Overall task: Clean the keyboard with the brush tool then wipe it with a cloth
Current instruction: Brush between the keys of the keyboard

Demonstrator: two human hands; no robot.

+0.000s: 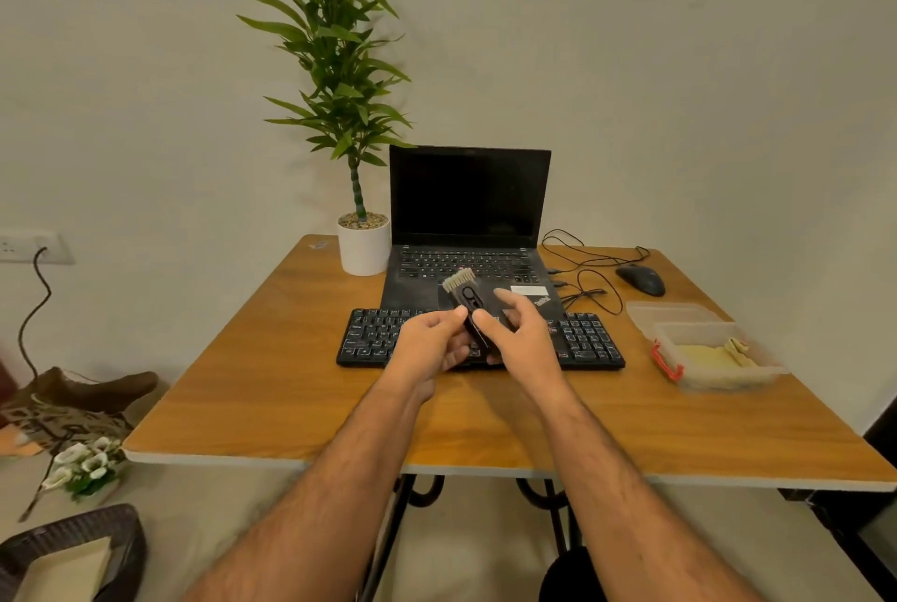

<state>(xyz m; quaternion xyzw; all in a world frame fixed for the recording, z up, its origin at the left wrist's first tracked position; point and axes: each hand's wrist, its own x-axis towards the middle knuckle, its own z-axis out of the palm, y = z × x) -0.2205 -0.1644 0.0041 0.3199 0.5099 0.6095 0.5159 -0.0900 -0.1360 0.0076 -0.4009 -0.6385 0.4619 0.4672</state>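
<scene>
A black keyboard [589, 341] lies across the middle of the wooden table [291, 383]. Above its centre I hold a black brush tool [468, 298] with pale bristles pointing up and away. My left hand [429, 341] pinches the tool's lower left side with thumb and fingers. My right hand [522, 334] grips the right side, thumb on the tool's face and forefinger raised. A yellowish cloth [713, 355] lies in a clear plastic box [679, 375] at the right. My hands hide the keyboard's middle keys.
An open black laptop [468, 208] stands behind the keyboard. A white pot with a tall green plant [363, 242] is at its left. A black mouse [640, 279] and loose cables [589, 281] lie at the back right. The box lid [672, 312] rests behind the box.
</scene>
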